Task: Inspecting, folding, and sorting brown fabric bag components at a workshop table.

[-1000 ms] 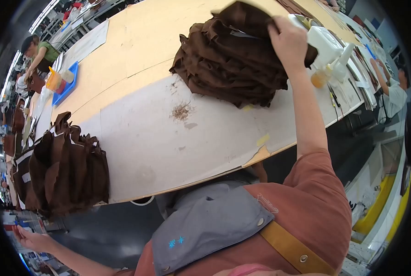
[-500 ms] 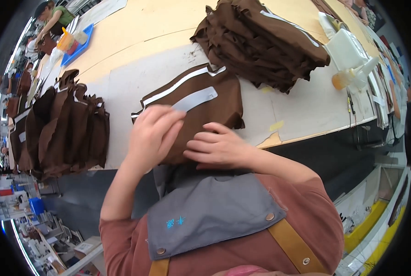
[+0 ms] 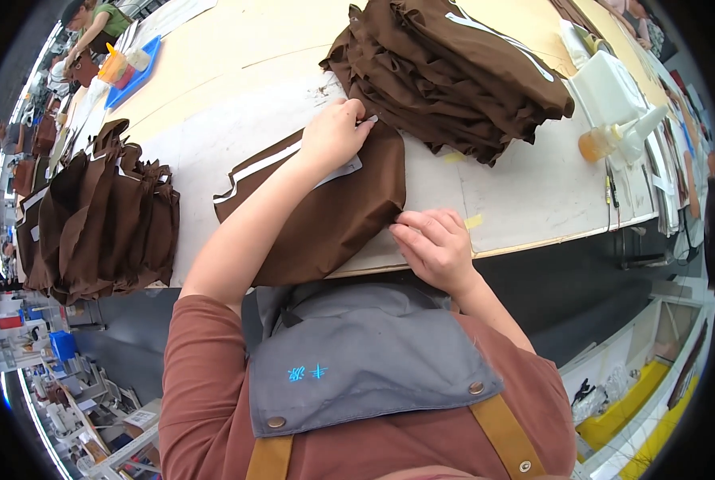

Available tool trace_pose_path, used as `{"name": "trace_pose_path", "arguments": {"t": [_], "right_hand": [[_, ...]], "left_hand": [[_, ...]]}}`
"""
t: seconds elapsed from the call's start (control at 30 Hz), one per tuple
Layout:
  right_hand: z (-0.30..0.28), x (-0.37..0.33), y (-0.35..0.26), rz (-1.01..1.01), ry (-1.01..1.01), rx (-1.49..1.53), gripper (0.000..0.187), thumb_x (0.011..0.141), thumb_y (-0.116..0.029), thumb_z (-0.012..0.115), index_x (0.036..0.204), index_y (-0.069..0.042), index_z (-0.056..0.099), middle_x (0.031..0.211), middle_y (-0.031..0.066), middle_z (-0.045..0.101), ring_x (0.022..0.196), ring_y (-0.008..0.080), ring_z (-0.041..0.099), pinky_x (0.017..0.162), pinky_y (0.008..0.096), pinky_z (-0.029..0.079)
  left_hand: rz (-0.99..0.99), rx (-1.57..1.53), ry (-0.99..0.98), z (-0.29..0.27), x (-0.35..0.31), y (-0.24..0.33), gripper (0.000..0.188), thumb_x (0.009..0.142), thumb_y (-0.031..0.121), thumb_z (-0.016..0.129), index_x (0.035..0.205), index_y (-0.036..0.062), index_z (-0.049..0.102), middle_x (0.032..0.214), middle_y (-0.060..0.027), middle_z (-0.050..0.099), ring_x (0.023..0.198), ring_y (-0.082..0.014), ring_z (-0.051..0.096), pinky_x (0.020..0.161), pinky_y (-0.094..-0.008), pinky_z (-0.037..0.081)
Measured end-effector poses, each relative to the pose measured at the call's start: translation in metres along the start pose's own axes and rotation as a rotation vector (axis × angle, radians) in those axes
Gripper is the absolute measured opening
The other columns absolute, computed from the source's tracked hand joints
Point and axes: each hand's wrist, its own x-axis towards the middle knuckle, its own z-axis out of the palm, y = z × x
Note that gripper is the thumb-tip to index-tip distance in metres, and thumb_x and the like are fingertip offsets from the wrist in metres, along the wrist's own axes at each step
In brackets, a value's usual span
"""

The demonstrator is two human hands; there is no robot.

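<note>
A brown fabric piece [image 3: 337, 228] lies on the table in front of me, with a white strip [image 3: 261, 162] along its far edge. Reaching across it, my left hand [image 3: 335, 138] is closed in a pinch on the fabric's far right corner, by the end of the white strip. A pale grey strip [image 3: 348, 170] on the fabric is mostly covered by my left hand and wrist. My right hand [image 3: 436, 246] pinches the fabric's near right corner between thumb and fingers.
A tall heap of brown fabric pieces [image 3: 453, 88] sits beyond, to the right. Another brown stack [image 3: 105, 228] hangs at the table's left edge. At the right are a bottle of amber liquid [image 3: 597, 144], a white block [image 3: 609, 90] and pens [image 3: 611, 188]. A blue tray [image 3: 137, 80] stands far left.
My left hand has moved away from me and right, from over the grey strip to the far corner. My right hand has moved right onto the near corner. The fabric has shifted slightly left.
</note>
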Motion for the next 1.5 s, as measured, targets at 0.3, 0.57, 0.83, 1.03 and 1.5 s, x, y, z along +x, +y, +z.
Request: {"name": "trace_pose_path", "arguments": {"t": [0.3, 0.57, 0.83, 1.03, 1.5], "right_hand": [[-0.005, 0.004, 0.009, -0.037, -0.038, 0.069, 0.023, 0.074, -0.008, 0.073, 0.096, -0.013, 0.068, 0.102, -0.0017, 0.065, 0.084, 0.0161, 0.061, 0.075, 0.0312, 0.046], [-0.029, 0.035, 0.02, 0.174, 0.118, 0.374, 0.027, 0.078, -0.012, 0.074, 0.105, -0.01, 0.07, 0.103, 0.0049, 0.066, 0.088, 0.0208, 0.063, 0.076, 0.0315, 0.048], [-0.003, 0.152, -0.005, -0.22, -0.197, 0.761, 0.031, 0.084, -0.011, 0.069, 0.113, -0.003, 0.065, 0.115, 0.0117, 0.063, 0.105, 0.023, 0.06, 0.092, 0.0342, 0.046], [0.019, 0.185, -0.031, -0.379, -0.562, 0.959, 0.028, 0.087, -0.023, 0.07, 0.105, -0.002, 0.066, 0.108, 0.0094, 0.064, 0.114, 0.0238, 0.054, 0.097, 0.0368, 0.044], [-0.007, 0.18, -0.077, -0.274, -0.388, 0.462, 0.018, 0.083, -0.021, 0.071, 0.082, -0.009, 0.058, 0.067, 0.0031, 0.057, 0.063, 0.0227, 0.056, 0.072, 0.0329, 0.042]], "left_hand": [[0.076, -0.185, 0.157, 0.001, -0.005, -0.003, 0.015, 0.088, 0.017, 0.064, 0.089, 0.0022, 0.061, 0.085, -0.0133, 0.064, 0.082, -0.0269, 0.065, 0.072, -0.0372, 0.051], [-0.385, -1.092, -0.263, -0.095, -0.105, 0.019, 0.018, 0.096, 0.017, 0.058, 0.106, 0.0029, 0.055, 0.085, 0.0006, 0.056, 0.08, -0.005, 0.059, 0.066, -0.0227, 0.047], [-0.152, -1.057, -0.093, -0.143, -0.175, 0.035, 0.026, 0.097, 0.013, 0.061, 0.12, 0.0015, 0.056, 0.098, 0.0049, 0.056, 0.085, -0.0004, 0.049, 0.074, -0.0176, 0.042], [-0.097, -0.877, -0.041, -0.174, -0.195, 0.026, 0.016, 0.095, 0.013, 0.064, 0.105, 0.0004, 0.064, 0.088, 0.004, 0.055, 0.073, -0.0024, 0.045, 0.062, -0.0199, 0.038], [0.011, -0.175, 0.23, -0.2, -0.202, 0.03, 0.013, 0.082, 0.007, 0.074, 0.093, 0.0018, 0.069, 0.076, -0.0042, 0.057, 0.059, -0.0124, 0.054, 0.054, -0.0262, 0.044]]}}
